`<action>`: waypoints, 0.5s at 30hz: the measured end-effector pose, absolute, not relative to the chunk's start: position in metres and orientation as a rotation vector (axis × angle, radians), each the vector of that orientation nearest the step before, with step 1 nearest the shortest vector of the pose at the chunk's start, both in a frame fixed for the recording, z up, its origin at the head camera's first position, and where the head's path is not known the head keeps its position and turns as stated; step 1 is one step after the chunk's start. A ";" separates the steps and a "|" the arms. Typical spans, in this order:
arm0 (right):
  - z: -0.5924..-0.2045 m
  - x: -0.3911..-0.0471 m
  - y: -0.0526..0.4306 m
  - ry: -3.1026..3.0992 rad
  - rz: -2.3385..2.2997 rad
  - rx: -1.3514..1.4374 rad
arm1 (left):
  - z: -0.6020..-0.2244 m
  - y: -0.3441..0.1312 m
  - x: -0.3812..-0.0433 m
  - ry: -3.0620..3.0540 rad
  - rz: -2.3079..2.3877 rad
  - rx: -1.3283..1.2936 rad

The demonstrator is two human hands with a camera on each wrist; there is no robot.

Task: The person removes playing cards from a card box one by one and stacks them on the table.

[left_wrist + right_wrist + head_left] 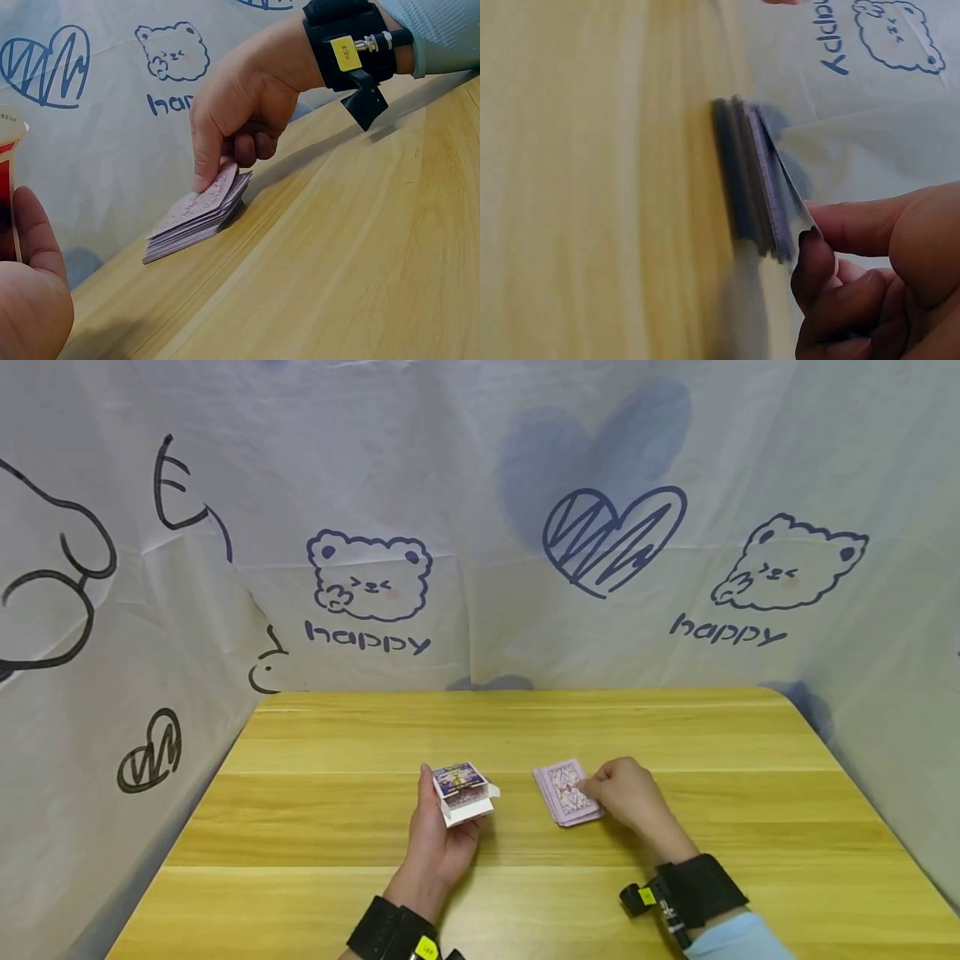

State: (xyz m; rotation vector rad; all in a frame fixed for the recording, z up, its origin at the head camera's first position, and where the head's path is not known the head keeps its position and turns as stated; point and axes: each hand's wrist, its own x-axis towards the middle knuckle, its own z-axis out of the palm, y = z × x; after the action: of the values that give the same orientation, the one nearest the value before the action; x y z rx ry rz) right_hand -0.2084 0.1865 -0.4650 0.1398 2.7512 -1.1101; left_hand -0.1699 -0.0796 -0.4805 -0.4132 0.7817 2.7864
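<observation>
My left hand [442, 847] holds a small playing-card box [459, 780] up off the table, its printed face upward. The box's white end flap [468, 812] hangs open toward me, and patterned cards show inside. To the right, a loosely squared stack of playing cards [184, 234] lies face down on the table. My right hand [633, 793] pinches the edge of the top card [567, 787] between thumb and forefinger. In the right wrist view that card [795, 191] tilts up from the stack at the pinched side, its opposite end still close against the pile.
The wooden table [337, 818] carries the stack near its middle. A pale cloth [480, 460] with drawn hearts and bears hangs behind it and along both sides. Black straps [701, 889] with small cameras circle both wrists.
</observation>
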 end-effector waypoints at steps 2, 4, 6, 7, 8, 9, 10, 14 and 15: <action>-0.465 -0.208 0.185 2.781 -1.046 0.136 | -0.480 -0.080 -0.170 0.784 2.786 -0.413; -0.465 -0.207 0.185 2.802 -1.004 0.130 | -0.480 -0.079 -0.170 0.785 2.785 -0.411; -0.465 -0.207 0.184 2.818 -0.984 0.119 | -0.480 -0.079 -0.170 0.780 2.785 -0.410; -0.464 -0.207 0.184 2.825 -0.977 0.113 | -0.480 -0.080 -0.170 0.777 2.786 -0.408; -0.464 -0.207 0.183 2.830 -0.973 0.109 | -0.480 -0.080 -0.170 0.777 2.785 -0.409; -0.464 -0.207 0.183 2.835 -0.964 0.106 | -0.479 -0.080 -0.170 0.775 2.786 -0.408; -0.464 -0.207 0.183 2.838 -0.958 0.105 | -0.479 -0.080 -0.170 0.777 2.785 -0.407; -0.466 -0.206 0.183 2.848 -0.932 0.110 | -0.479 -0.079 -0.169 0.780 2.785 -0.402; -0.466 -0.206 0.183 2.853 -0.925 0.112 | -0.479 -0.079 -0.169 0.778 2.786 -0.398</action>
State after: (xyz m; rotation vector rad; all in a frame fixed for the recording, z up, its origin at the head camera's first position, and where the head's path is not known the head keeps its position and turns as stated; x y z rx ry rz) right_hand -0.2060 0.1828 -0.4663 0.1121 2.8527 -0.9248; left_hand -0.1694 -0.0795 -0.4788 -0.3985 0.7785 2.7863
